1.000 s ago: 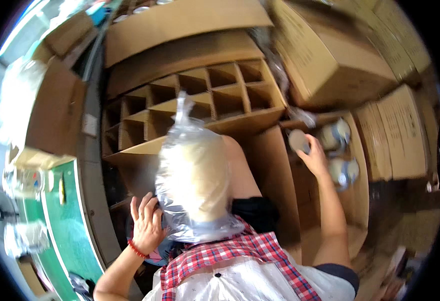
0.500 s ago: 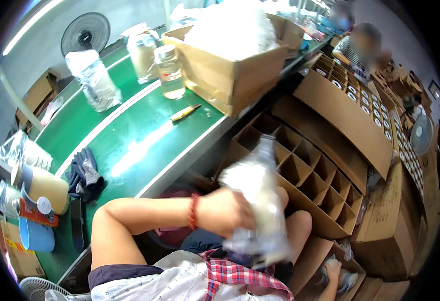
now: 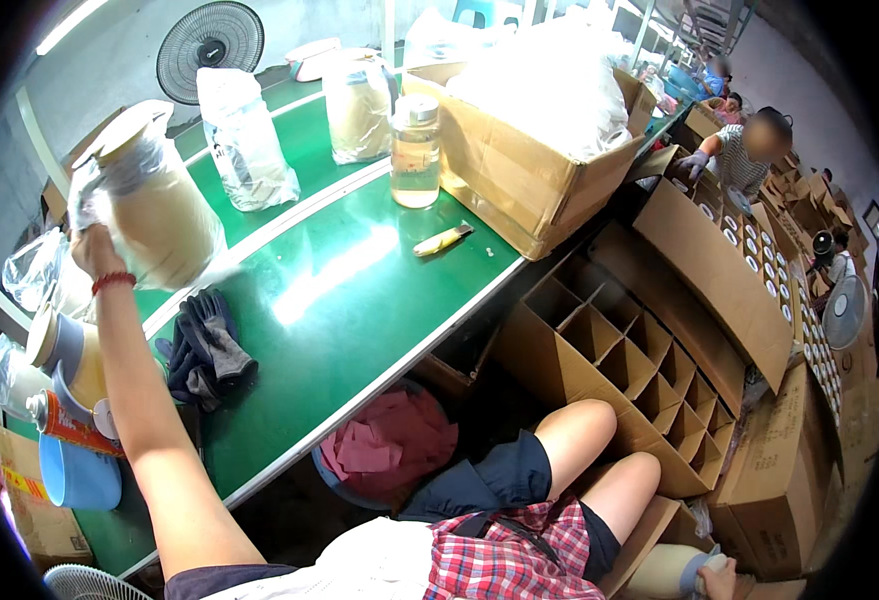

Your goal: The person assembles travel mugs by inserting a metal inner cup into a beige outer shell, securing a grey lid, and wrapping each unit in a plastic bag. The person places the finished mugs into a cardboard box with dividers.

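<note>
Since half a second ago, the bagged jug [image 3: 159, 210] has travelled from above the lap to over the far left of the green table [image 3: 349, 340], while another cream jug [image 3: 659, 573] has come more into sight low at right. Fingers of the left hand [image 3: 92, 255] are closed on the bagged jug's left side, bunching the clear plastic; the jug tilts, and whether its base touches the table cannot be told. The right hand [image 3: 719, 578] has its fingers curled around the cream jug's grey-blue end, partly cut off by the dark rim of the view. Just beneath the left arm lie dark gloves [image 3: 209, 350], and the forearm partly covers an unbagged jug [image 3: 84, 365] and a red spray can [image 3: 69, 425] near a blue cup [image 3: 77, 475]. Farther along the table are a wrapped bundle [image 3: 246, 145], a second bagged jug [image 3: 359, 110], a glass jar [image 3: 415, 160] of pale liquid, a yellow cutter [image 3: 443, 240] and a cardboard box [image 3: 519, 180] heaped with plastic. Beyond the knees stands a divided carton [image 3: 599, 340]; a co-worker [image 3: 744, 160] is farther back.
</note>
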A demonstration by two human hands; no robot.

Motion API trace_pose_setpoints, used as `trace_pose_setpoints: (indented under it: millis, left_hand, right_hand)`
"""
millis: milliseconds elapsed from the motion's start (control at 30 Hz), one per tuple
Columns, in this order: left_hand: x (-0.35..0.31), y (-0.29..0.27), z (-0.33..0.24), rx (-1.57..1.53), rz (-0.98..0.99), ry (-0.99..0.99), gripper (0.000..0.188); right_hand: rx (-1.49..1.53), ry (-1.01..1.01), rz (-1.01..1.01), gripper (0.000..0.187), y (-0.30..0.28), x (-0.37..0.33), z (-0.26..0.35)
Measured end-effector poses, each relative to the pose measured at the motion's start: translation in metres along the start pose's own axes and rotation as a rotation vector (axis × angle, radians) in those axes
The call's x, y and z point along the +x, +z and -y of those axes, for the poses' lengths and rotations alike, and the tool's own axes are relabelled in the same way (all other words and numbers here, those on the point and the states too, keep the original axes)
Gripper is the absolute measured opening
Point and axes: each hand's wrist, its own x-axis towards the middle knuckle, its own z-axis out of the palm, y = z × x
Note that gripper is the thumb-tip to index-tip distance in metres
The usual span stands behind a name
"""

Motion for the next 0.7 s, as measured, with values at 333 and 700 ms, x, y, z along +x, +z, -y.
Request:
trace_pose_setpoints:
  millis: [333,700]
  left_hand:
    - [0.019,0.1,0.171,0.106,-0.005,0.198,0.04]
    - [-0.142,0.19,-0.003,-0.004,0.693,0.577,0.036]
  right_hand:
    - [0.393,-0.383,-0.637,0.079,-0.004,-0.086,0.095]
    - [0.595,-0.721,-0.697,0.091,0.227,-0.072,0.201]
